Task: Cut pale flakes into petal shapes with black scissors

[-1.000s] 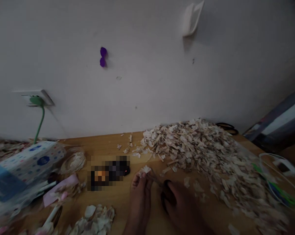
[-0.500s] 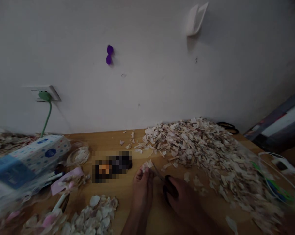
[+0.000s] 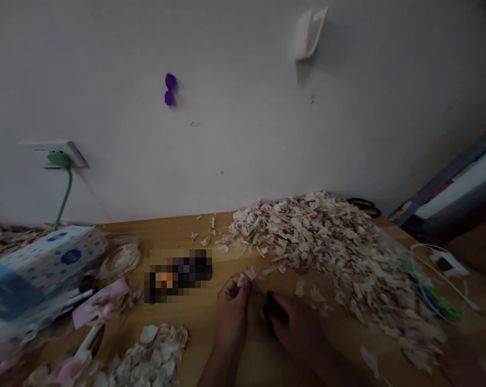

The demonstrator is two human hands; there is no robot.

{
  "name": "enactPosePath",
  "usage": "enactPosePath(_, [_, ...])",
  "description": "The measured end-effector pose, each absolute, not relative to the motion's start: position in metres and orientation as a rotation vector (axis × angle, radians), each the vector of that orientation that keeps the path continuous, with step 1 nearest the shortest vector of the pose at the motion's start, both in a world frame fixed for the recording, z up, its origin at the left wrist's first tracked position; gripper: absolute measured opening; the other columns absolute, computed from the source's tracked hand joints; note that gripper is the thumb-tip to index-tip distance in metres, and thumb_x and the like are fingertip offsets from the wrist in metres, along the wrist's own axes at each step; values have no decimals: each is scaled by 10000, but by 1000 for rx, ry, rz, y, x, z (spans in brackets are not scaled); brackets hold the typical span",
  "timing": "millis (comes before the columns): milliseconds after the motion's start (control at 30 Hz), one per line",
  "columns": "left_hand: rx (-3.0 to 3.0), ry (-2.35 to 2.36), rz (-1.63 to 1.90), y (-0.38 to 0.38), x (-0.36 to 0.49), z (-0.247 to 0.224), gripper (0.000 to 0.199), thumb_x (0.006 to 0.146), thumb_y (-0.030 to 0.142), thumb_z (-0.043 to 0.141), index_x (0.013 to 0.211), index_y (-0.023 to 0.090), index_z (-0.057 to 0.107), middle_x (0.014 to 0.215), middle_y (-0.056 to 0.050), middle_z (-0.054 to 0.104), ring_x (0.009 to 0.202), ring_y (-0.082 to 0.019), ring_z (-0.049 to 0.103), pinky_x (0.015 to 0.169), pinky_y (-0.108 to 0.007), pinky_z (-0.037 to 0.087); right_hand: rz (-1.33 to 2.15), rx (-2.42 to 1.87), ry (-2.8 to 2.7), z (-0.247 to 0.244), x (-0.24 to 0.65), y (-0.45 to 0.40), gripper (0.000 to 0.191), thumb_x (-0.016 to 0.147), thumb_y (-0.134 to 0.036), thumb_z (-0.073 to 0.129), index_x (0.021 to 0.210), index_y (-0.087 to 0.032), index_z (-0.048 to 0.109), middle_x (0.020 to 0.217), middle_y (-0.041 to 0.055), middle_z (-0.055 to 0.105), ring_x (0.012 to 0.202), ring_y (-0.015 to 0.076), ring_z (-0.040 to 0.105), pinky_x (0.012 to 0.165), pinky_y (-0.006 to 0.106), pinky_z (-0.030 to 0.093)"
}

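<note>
My left hand pinches a thin, pale, dried-looking flake between thumb and fingertips. My right hand grips a pair of scissors by the black handles. The scissor blades point up and left and reach the flake; in the dim light I cannot tell whether they touch it. Beyond and to the right of both hands spreads a big heap of similar pale, brown-edged flakes. A smaller pile of rounder, whiter pieces lies left of my left forearm.
A dotted tissue pack lies on the left of the wooden table, near a clear round dish and pink paper. A pixelated dark object sits left of my hands. White cable and another black-handled pair are right.
The view has turned slightly, so the scene sits further left. Less of the flake shows above my left fingertips now. My right hand still holds the scissors close beside it.
</note>
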State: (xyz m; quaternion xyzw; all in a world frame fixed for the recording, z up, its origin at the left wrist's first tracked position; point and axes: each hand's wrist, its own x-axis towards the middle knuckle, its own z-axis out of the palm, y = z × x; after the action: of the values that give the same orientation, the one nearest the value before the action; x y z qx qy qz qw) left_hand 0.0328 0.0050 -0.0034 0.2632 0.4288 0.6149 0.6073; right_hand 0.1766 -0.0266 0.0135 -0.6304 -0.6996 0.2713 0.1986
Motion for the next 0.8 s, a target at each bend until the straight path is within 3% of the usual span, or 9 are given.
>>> enactPosePath(233, [666,945,1368,5,30,-9,280,724,396,735,702,134,639,638,1,595,607,-108,516,613,-218,411,758,-1787,-1939,13,177,-26,296,816,-381,498,969,-207,682,902,83,723,851,256,646,758,331,461])
enactPosePath(433, [489,877,1363,6,31,-4,245,683,347,782,722,144,650,633,23,564,588,-76,488,582,-180,399,918,-1676,-1770,17,177,-23,289,839,-424,488,774,-207,668,712,33,691,685,218,633,619,287,435])
enactPosePath(600, [393,891,1380,6,33,4,278,661,370,794,762,133,690,675,4,586,613,-81,519,597,-185,436,913,-1540,-1390,6,182,-20,323,866,-451,445,684,-208,555,585,-3,556,587,166,553,569,252,426])
enactPosePath(733, [433,915,1435,7,33,0,223,662,314,801,743,140,687,658,22,581,603,-68,512,605,-176,434,841,-1525,-1485,0,180,-24,216,870,-396,462,851,-203,557,778,45,628,731,192,608,687,287,479])
enactPosePath(800, [390,910,1483,8,32,-1,213,645,280,814,759,151,687,705,18,612,640,-74,543,649,-189,457,773,-1582,-1600,-1,177,-27,285,836,-408,536,1017,-188,545,929,85,640,841,222,619,755,320,490])
